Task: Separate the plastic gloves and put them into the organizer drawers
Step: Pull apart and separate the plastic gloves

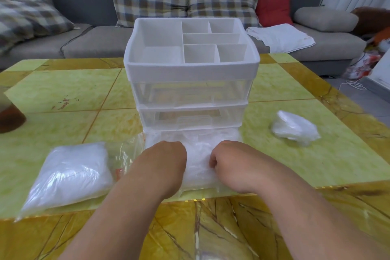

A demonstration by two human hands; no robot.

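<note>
Gloves (198, 154) in the drawer (200, 189) are pinched by the right hand (228, 160); left hand (168, 156) grip can't be told. Loose film could get jammed on closing.

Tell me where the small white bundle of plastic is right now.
In the head view the small bundle lies on the green table, to the right of the organizer, apart from it and beyond the right hand.

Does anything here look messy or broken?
Yes: reddish-brown marks blotch the yellow table left of the organizer, like chips or stains. A crumpled clump of gloves lies loose on the right. Nothing looks spilled.
</note>
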